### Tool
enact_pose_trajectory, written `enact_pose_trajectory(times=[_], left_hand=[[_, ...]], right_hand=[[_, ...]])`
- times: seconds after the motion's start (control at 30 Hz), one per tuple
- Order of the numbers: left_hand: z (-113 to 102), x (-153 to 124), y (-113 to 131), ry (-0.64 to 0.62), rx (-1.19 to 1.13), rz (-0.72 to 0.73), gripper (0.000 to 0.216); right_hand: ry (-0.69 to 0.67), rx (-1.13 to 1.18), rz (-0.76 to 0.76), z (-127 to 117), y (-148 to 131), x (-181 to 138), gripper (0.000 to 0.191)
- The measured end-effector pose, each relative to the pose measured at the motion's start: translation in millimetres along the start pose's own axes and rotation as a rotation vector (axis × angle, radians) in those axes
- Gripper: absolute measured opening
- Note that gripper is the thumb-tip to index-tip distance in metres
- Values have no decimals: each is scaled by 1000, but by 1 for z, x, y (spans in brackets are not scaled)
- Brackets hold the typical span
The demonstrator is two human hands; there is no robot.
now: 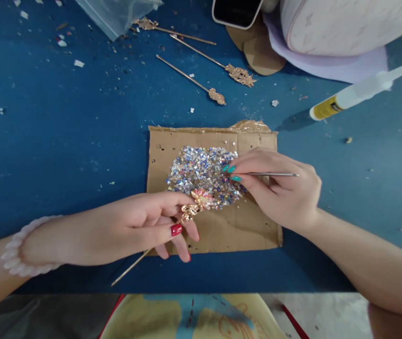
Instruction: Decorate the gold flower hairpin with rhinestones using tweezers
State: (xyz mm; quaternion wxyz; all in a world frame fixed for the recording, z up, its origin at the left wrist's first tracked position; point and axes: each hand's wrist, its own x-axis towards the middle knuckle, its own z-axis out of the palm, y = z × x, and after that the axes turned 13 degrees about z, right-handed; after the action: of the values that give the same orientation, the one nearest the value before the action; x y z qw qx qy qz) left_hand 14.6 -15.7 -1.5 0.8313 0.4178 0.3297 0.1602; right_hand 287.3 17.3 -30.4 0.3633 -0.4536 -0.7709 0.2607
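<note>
My left hand (144, 226) pinches a gold hairpin (189, 213) between thumb and fingers. Pink stones cover its flower-shaped head, and its long stem slants down to the lower left. Over the right part of a pile of small rhinestones (201, 165), my right hand (278, 188) is closed on a slim metal tool (274, 174). The tool's back end points right; its working tip is hidden by the fingers or too small to make out. The rhinestones lie spread on a piece of cardboard (186, 238), with the hairpin's head just above their lower edge.
Several other gold hairpins (217, 96) lie beyond the cardboard, near a clear plastic bag (116, 14). At the upper right are a white glue tube (345, 99), a white-framed device (238, 12) and a pale pouch (349, 23). Paper scraps (78, 63) dot the blue table (62, 141).
</note>
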Motion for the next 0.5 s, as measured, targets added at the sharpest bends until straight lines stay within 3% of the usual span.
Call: enact_pose_trajectory(times=[0.17, 0.33, 0.5], left_hand=[[-8, 1, -7, -106, 18, 41, 20], [-6, -1, -4, -43, 80, -7, 21], [-10, -3, -3, -47, 194, -75, 39]], right_hand=[[8, -14, 13, -1, -1, 0, 21], [-2, -25, 32, -3, -1, -1, 21], [-52, 64, 66, -6, -4, -5, 21]])
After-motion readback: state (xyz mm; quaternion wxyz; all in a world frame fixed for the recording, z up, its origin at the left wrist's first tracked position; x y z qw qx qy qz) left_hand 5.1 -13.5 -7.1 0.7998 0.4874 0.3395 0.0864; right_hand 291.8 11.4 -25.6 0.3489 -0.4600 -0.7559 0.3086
